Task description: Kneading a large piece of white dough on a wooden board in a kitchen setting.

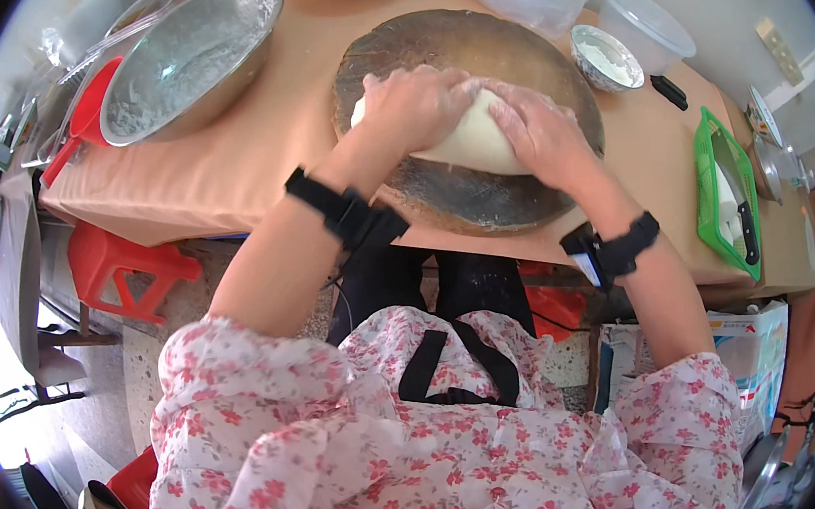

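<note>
A thick roll of pale dough (pixel 478 144) lies across a round, dark wooden board (pixel 449 31) in front of me. My left hand (pixel 415 107) presses on its left part with the fingers curled over the far side. On its right part, my right hand (pixel 543 129) grips with fingers bent over the top. Flour whitens the fingers of both hands, and the two hands nearly meet at the far edge of the dough. The dough's left end peeks out beside my left hand; much of its top is hidden.
At the left stand a floury metal basin (pixel 199 68) and a red scoop-like utensil (pixel 96 103). Right of the board are a small bowl of white powder (pixel 605 57), a clear plastic tub (pixel 646 21) and a green basket (pixel 708 185) with a knife (pixel 749 233). A red stool (pixel 121 270) stands below.
</note>
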A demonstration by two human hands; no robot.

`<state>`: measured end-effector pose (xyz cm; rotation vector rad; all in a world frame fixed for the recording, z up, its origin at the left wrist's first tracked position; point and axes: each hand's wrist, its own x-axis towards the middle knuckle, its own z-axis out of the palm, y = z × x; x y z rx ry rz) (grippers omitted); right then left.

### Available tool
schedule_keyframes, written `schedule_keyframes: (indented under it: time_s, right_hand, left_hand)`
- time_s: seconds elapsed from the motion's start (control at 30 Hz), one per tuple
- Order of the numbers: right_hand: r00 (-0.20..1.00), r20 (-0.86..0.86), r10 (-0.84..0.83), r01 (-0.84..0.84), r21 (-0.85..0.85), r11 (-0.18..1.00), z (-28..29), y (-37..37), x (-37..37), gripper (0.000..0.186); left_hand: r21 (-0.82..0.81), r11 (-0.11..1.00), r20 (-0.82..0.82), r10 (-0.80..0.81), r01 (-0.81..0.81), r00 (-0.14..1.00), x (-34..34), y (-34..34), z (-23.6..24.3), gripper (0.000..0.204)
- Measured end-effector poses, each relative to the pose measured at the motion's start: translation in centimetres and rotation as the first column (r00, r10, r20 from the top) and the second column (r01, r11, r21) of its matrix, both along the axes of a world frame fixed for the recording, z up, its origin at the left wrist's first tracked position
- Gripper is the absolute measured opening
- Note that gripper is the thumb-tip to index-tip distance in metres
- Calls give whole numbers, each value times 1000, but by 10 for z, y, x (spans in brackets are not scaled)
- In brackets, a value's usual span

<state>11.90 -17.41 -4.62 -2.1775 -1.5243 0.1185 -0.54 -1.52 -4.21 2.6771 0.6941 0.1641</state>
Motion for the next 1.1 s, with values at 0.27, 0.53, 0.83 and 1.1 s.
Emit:
schedule_keyframes:
  time_s: [0.27, 0.53, 0.83, 1.1]
  right_hand:
    - [930, 350, 111, -177, 162, 971, -14, -76, -78, 67]
    - [925, 378, 42, -149, 257, 955, -39, -75, -88, 65]
    - [989, -104, 106, -90, 149, 985, 4, -26, -26, 82]
    - [995, 75, 72, -87, 230, 969, 36, -13, -2, 73]
  left_hand:
    - [433, 901, 501, -262, 24, 825, -98, -67, -40, 64]
    - [535, 845, 533, -338, 1, 775, -96, -60, -60, 76]
    - [237, 953, 357, -265, 188, 896, -39, -12, -15, 79]
    - [339, 932, 492, -290, 126, 821, -11, -9, 14, 63]
